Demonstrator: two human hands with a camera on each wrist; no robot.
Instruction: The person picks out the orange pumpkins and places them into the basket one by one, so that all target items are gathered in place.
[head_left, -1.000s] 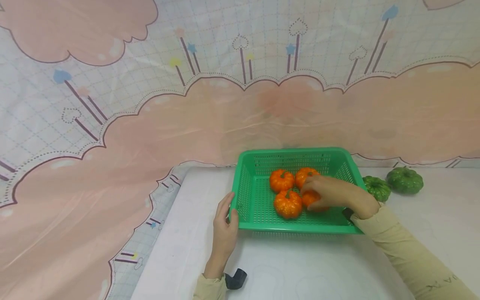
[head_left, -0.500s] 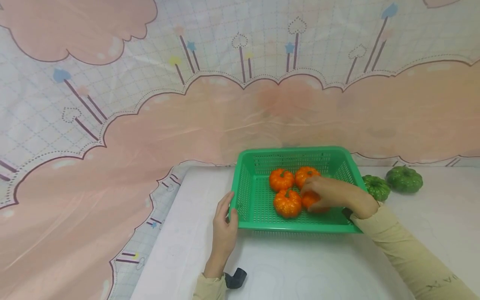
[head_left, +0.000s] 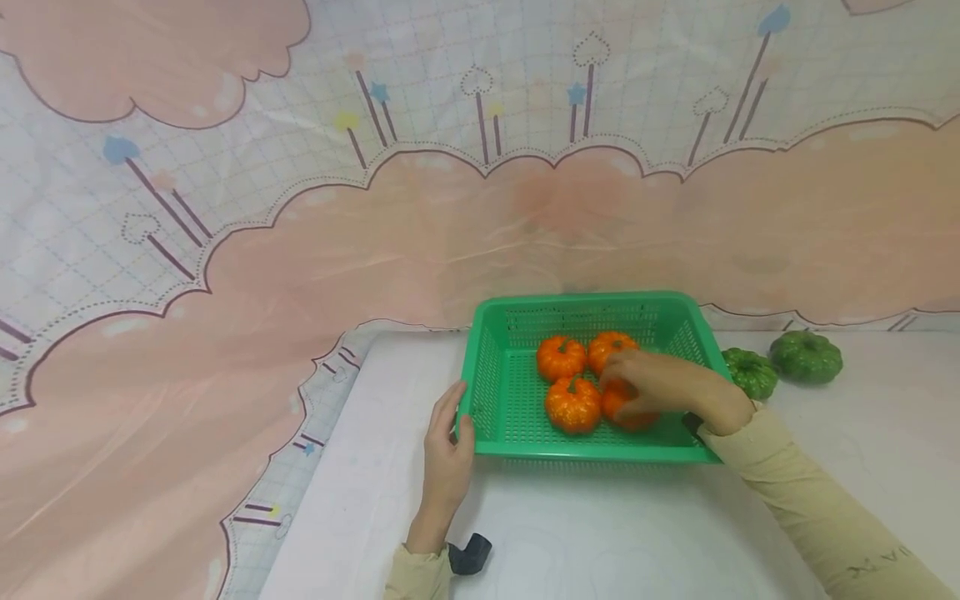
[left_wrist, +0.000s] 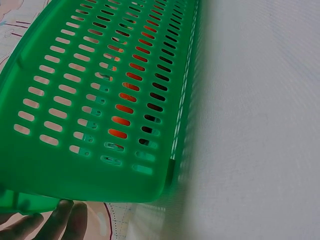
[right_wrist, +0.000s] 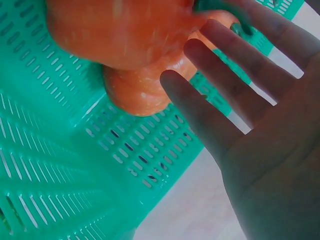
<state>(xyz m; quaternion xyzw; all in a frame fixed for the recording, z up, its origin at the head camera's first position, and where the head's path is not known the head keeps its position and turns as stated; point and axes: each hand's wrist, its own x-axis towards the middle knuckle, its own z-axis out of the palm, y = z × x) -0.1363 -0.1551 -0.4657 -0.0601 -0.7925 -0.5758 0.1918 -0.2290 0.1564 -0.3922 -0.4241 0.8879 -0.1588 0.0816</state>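
Note:
A green basket with perforated walls holds several orange pumpkins, including one at the back left, one at the back right and one at the front left. My right hand reaches over the front-right pumpkin, partly covering it. In the right wrist view its fingers are straight and spread beside the blurred pumpkin. My left hand rests against the basket's left rim with nearly straight fingers. Those fingertips touch under the rim in the left wrist view; the thumb is hidden there.
Two green pumpkins, one by the basket and one farther right, sit on the white table. A cloud-patterned cloth hangs behind the basket. A black wrist device shows by the left sleeve.
The head view has shifted very slightly. Both hands, the basket and the pumpkins keep nearly the same places.

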